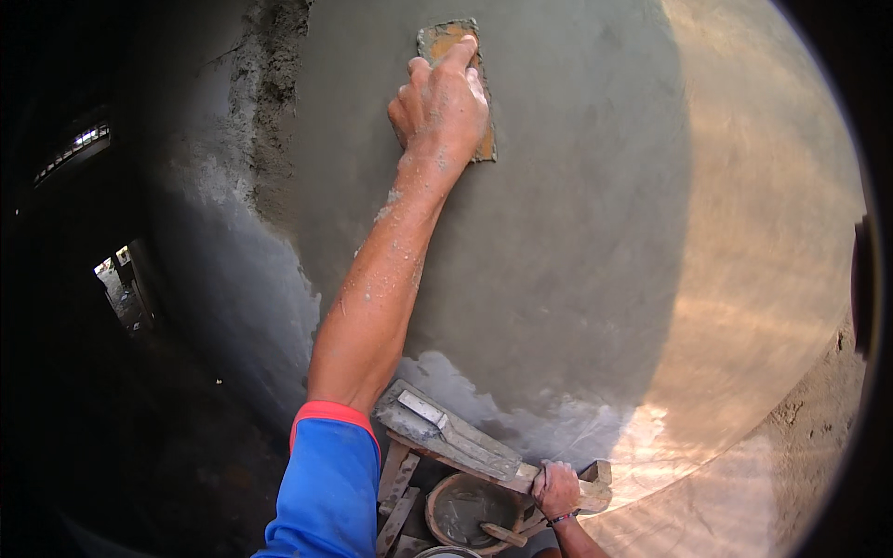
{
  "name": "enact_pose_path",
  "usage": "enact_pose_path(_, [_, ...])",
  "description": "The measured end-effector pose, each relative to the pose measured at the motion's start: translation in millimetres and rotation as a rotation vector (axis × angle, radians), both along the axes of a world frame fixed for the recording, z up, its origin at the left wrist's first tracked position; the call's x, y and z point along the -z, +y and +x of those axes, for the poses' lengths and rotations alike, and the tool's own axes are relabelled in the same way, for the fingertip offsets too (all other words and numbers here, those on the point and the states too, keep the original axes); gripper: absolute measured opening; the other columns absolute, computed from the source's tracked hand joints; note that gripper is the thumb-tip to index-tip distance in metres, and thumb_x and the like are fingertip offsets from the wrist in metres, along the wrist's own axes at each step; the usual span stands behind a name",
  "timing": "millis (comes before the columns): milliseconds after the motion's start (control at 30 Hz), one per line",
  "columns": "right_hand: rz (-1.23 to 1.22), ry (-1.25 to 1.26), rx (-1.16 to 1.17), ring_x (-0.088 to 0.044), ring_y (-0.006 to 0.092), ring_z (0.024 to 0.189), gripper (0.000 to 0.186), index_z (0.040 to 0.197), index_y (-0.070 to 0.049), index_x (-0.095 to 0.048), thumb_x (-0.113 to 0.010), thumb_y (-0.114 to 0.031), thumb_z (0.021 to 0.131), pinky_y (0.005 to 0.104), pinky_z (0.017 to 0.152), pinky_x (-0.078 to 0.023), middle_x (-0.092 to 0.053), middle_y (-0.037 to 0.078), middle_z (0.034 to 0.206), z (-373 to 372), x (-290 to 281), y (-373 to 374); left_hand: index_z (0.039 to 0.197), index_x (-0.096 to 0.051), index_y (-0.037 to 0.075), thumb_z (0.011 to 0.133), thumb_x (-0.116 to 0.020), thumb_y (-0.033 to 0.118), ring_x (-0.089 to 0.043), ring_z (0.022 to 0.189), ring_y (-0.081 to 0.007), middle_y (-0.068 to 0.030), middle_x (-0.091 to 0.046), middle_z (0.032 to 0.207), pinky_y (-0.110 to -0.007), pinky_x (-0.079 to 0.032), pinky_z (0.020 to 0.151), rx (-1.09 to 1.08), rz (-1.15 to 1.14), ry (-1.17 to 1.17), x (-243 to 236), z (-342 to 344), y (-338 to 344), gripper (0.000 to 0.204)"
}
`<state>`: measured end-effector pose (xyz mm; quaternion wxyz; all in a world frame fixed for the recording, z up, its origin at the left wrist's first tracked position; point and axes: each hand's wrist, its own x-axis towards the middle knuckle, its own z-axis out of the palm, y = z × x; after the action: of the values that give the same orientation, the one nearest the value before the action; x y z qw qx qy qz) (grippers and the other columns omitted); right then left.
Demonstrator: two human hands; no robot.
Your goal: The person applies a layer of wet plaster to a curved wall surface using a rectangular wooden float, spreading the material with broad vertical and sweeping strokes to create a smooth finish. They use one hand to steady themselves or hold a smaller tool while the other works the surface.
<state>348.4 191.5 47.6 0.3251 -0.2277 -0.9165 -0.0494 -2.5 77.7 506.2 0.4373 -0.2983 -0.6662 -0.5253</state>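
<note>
High on the wall, my left hand (445, 102) is closed on a plastering float (486, 139), a flat rectangular board with a worn orange-brown back and mortar-caked edges. Its face lies against the smooth grey wet plaster (567, 205); the fingers hide its handle. Mortar spatters that forearm, below which is a blue sleeve. Low down, my right hand (557, 488), with a band at the wrist, wraps round a wooden plank (595, 496). On the plank's left part lies a grey mortar-covered trowel (456, 435) with a pale handle.
Below the plank stands a round basin (433, 511) of wet mortar, with a wooden handle (504, 534) across its rim. Timber pieces (398, 519) stand beside it. A rough mortar strip (277, 102) runs down the wall's left side, next to a dark space. Sunlight falls on the right side.
</note>
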Motion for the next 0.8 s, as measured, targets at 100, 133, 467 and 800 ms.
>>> enact_pose_path(100, [-0.028,-0.042,0.020,-0.056,0.0311,0.082,0.020,0.098,-0.006,-0.064,-0.058,-0.016,0.081,0.0427,0.071,-0.045,-0.057,0.012,0.085,4.8,-0.3,1.7,0.132,-0.060,0.033,0.087,-0.071,0.017,-0.066,0.072,-0.0343,-0.0156,-0.057,0.100,-0.047,-0.056,0.066,0.039,-0.148,0.073,107.9,32.3,23.0,0.049])
enact_pose_path(133, [-0.029,-0.072,0.034,-0.056,0.0300,0.083,0.021,0.098,-0.008,-0.064,-0.059,-0.017,0.080,0.0424,0.072,-0.045,-0.057,0.011,0.086,5.5,1.2,2.4,0.132,-0.060,0.034,0.083,-0.074,0.014,-0.066,0.069,-0.0327,-0.0135,-0.056,0.096,-0.045,-0.056,0.063,0.076,-0.154,0.107,155.0,31.4,26.5,0.055])
enact_pose_path(467, [-0.034,-0.007,0.027,-0.056,0.0322,0.084,0.021,0.098,-0.006,-0.064,-0.054,-0.016,0.083,0.0435,0.073,-0.045,-0.058,0.013,0.086,-1.8,-0.9,-2.0,0.132,-0.060,0.025,0.092,-0.065,0.019,-0.065,0.071,-0.0315,-0.0133,-0.057,0.096,-0.047,-0.053,0.067,0.004,0.038,0.091,40.0,19.7,27.1,0.041])
enact_pose_path(800, [-0.047,-0.051,0.025,-0.056,0.0314,0.083,0.021,0.097,-0.006,-0.064,-0.057,-0.018,0.081,0.0439,0.073,-0.045,-0.057,0.012,0.084,3.5,7.2,0.9,0.128,-0.063,0.031,0.084,-0.069,0.012,-0.065,0.070,-0.0271,-0.0099,-0.052,0.089,-0.038,-0.056,0.057,0.059,-0.186,0.459,160.8,37.5,34.0,0.048])
